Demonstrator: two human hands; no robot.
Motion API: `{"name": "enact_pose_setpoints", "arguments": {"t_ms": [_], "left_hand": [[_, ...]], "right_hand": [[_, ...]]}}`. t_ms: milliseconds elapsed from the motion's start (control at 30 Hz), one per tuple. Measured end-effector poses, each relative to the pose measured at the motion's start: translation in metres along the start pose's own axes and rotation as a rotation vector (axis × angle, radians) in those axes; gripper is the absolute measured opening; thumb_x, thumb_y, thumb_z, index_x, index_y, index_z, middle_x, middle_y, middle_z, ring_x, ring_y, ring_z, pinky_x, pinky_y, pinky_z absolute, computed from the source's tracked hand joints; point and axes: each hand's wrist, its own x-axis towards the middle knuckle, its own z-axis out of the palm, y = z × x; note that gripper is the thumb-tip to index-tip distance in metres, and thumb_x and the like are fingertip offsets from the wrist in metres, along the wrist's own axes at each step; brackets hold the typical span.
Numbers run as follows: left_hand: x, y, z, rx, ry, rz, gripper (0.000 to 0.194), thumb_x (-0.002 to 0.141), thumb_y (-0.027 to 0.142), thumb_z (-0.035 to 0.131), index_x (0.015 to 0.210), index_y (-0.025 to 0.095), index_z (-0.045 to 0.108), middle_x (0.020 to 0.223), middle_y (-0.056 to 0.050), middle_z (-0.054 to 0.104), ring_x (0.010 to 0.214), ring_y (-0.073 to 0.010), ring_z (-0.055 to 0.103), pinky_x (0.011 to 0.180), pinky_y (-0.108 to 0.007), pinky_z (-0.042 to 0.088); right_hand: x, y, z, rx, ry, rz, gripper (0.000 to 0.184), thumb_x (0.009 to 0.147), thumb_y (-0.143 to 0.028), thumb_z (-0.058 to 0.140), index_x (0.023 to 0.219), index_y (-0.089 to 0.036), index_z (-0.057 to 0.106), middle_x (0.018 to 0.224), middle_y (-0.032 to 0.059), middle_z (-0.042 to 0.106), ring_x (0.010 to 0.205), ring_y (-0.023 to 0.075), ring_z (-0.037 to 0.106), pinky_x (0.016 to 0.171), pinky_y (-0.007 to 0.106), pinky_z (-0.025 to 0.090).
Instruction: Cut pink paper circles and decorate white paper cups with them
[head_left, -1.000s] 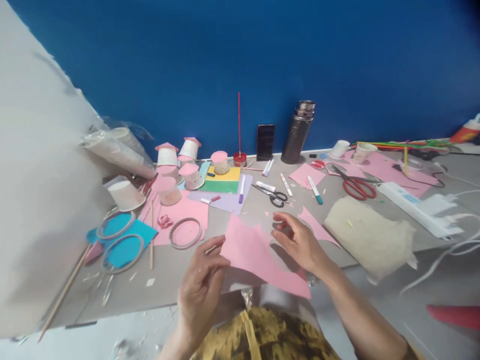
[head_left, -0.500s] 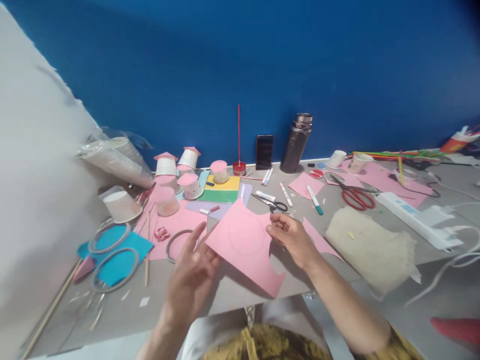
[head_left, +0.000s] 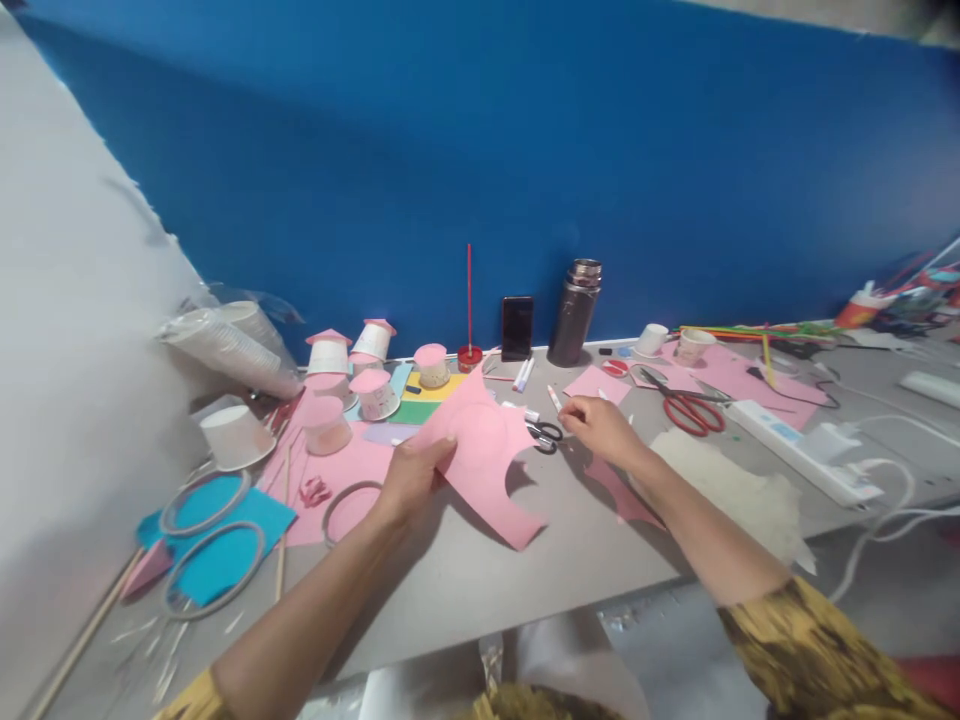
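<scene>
My left hand (head_left: 411, 478) is closed on the near left edge of a pink paper sheet (head_left: 487, 462) with round cut-outs along its right side, and holds it just above the grey table (head_left: 480, 590). My right hand (head_left: 602, 428) reaches forward past the sheet. Its fingertips are beside the handles of small black scissors (head_left: 541, 432), and I cannot see whether they touch. The right fingers are bent, with nothing visibly in them.
Paper cups with pink tops (head_left: 352, 372) stand at the back left beside a stack of cups in plastic (head_left: 225, 335). Rings lie on blue paper (head_left: 210, 520). A steel flask (head_left: 574, 312), phone (head_left: 516, 327), markers, red scissors (head_left: 686, 408), white fluffy cloth (head_left: 739, 490) and power strip (head_left: 802, 450) lie right.
My right hand let go of the pink sheet and moved forward to the black scissors. My left hand took hold of the sheet's left edge. The view tilted upward.
</scene>
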Motion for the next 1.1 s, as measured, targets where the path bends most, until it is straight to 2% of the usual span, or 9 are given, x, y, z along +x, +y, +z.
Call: {"name": "enact_pose_setpoints", "arguments": {"t_ms": [167,367,533,733,867,933,1033,1100], "left_hand": [[0.017,-0.009,-0.014,-0.101,0.089,-0.014,0.022,0.073,0.012,0.077,0.093,0.005,0.074,0.086,-0.013,0.079,0.071,-0.0215,0.073,0.060,-0.029,0.061],[0.018,-0.008,-0.018,-0.110,0.142,-0.033,0.015,0.081,0.010,0.069,0.095,0.004,0.071,0.082,-0.015,0.078,0.072,-0.0241,0.075,0.064,-0.035,0.064],[0.018,-0.008,-0.017,-0.119,0.117,-0.030,0.022,0.083,0.014,0.069,0.103,0.004,0.071,0.083,-0.014,0.078,0.074,-0.0248,0.076,0.067,-0.036,0.064],[0.019,-0.007,-0.018,-0.149,0.155,-0.026,0.018,0.089,0.012,0.065,0.102,0.003,0.071,0.088,-0.017,0.079,0.075,-0.0246,0.076,0.066,-0.036,0.065],[0.022,-0.009,-0.020,-0.262,0.152,-0.029,0.017,0.093,0.011,0.060,0.102,0.001,0.071,0.095,-0.021,0.079,0.082,-0.0263,0.077,0.075,-0.039,0.066],[0.023,-0.010,-0.019,-0.323,0.155,-0.033,0.018,0.093,0.010,0.059,0.103,0.001,0.071,0.100,-0.022,0.079,0.086,-0.0268,0.078,0.079,-0.040,0.066],[0.022,-0.007,-0.017,-0.401,0.131,-0.015,0.020,0.094,0.010,0.059,0.108,0.002,0.072,0.108,-0.022,0.078,0.096,-0.0279,0.077,0.086,-0.040,0.065],[0.020,-0.004,-0.017,-0.442,0.109,0.005,0.022,0.094,0.011,0.060,0.110,0.003,0.072,0.111,-0.022,0.077,0.103,-0.0289,0.076,0.091,-0.040,0.064]], "right_hand": [[0.006,0.006,0.015,-0.159,-0.188,-0.045,0.013,0.083,-0.018,0.064,0.089,-0.018,0.075,0.095,0.0081,0.077,0.088,0.0217,0.068,0.072,0.026,0.041],[0.019,0.004,0.019,-0.268,-0.321,-0.030,0.013,0.086,-0.019,0.063,0.092,-0.020,0.074,0.100,0.0071,0.076,0.092,0.0219,0.067,0.070,0.026,0.037],[0.024,0.000,0.021,-0.331,-0.349,0.001,0.014,0.079,-0.033,0.072,0.086,-0.021,0.072,0.091,0.0074,0.074,0.086,0.0251,0.066,0.064,0.028,0.032],[0.017,0.003,0.017,-0.263,-0.342,0.026,0.009,0.080,-0.027,0.069,0.084,-0.020,0.071,0.093,0.0085,0.074,0.088,0.0248,0.066,0.068,0.028,0.035],[0.009,0.003,0.008,-0.092,-0.394,0.064,0.018,0.089,-0.032,0.059,0.088,-0.019,0.070,0.081,0.0054,0.073,0.068,0.0172,0.063,0.061,0.026,0.039],[0.006,-0.002,0.007,0.181,-0.408,0.104,0.029,0.093,-0.043,0.055,0.095,-0.018,0.070,0.085,0.0054,0.073,0.057,0.0122,0.056,0.054,0.025,0.037],[0.003,-0.016,0.014,0.796,-0.425,0.166,0.044,0.080,-0.058,0.073,0.098,-0.018,0.071,0.095,0.0076,0.071,0.057,0.0092,0.047,0.050,0.024,0.032],[0.001,-0.026,0.023,0.981,-0.445,0.182,0.048,0.070,-0.058,0.082,0.091,-0.016,0.072,0.091,0.0072,0.068,0.059,0.0094,0.045,0.050,0.023,0.029]]}}
